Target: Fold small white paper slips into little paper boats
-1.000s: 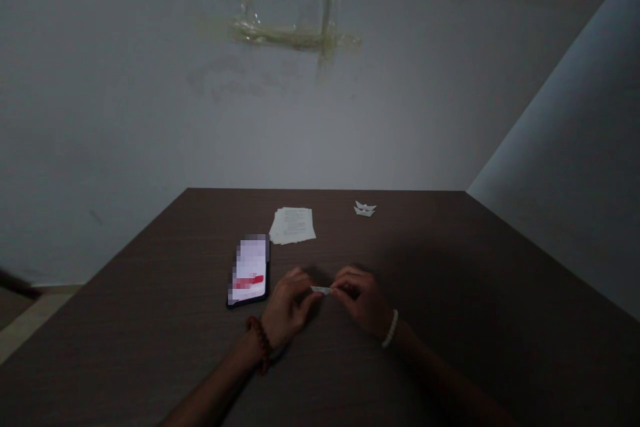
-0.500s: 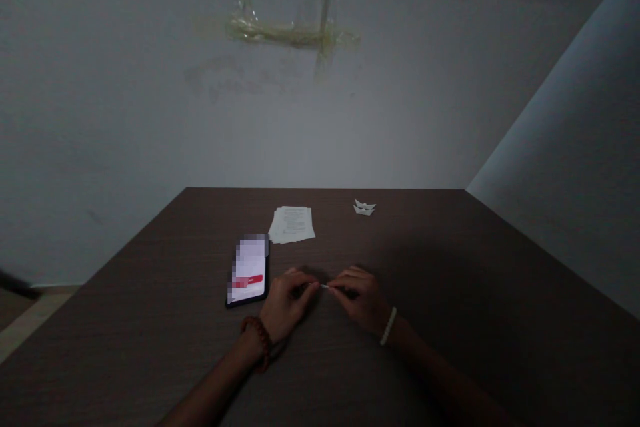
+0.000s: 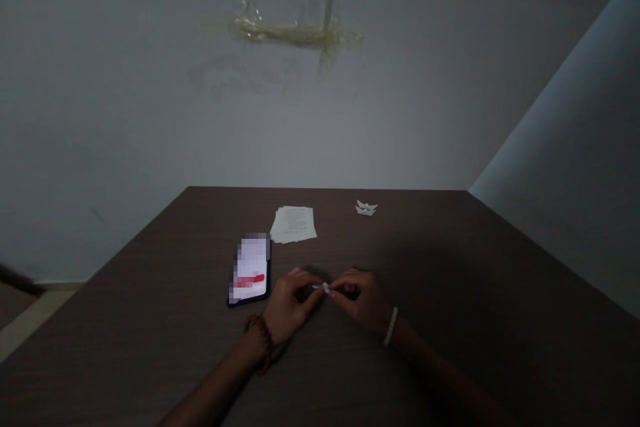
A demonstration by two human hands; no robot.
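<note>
My left hand [image 3: 289, 303] and my right hand [image 3: 361, 299] meet over the middle of a dark brown table [image 3: 150, 320]. Both pinch a small folded piece of white paper [image 3: 323, 287] between thumb and fingertips, just above the tabletop. A brown bead bracelet is on my left wrist and a white bead bracelet on my right wrist. A phone [image 3: 249, 270] with a lit screen lies flat just left of my left hand.
A stack of white paper sheets [image 3: 294, 224] lies behind the phone. Two small folded paper boats [image 3: 366, 208] sit near the table's far edge. A grey wall with old tape marks rises behind the table, and floor shows at the lower left.
The visible strip of paper between my fingertips has shrunk as my hands drew closer together. The hands stay in the same place on the table.
</note>
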